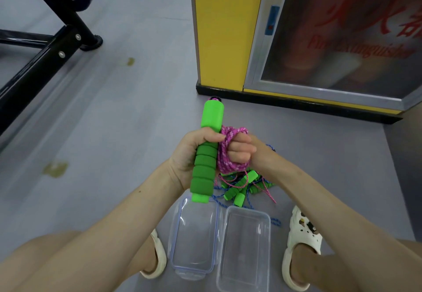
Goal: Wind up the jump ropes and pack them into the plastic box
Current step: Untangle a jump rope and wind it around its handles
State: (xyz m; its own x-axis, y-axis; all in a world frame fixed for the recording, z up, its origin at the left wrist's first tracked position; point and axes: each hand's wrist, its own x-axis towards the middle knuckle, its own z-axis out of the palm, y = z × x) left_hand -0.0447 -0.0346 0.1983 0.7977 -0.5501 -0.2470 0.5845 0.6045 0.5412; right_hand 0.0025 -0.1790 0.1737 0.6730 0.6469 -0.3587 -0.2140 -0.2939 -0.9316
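nearest me, the box and its lid lie side by side on the floor between my feet. just past them sits a tangle of ropes. above it my left hand is wrapped round an upright green handle, and my right hand is fisted round pink coils touching it. a yellow cabinet stands beyond.
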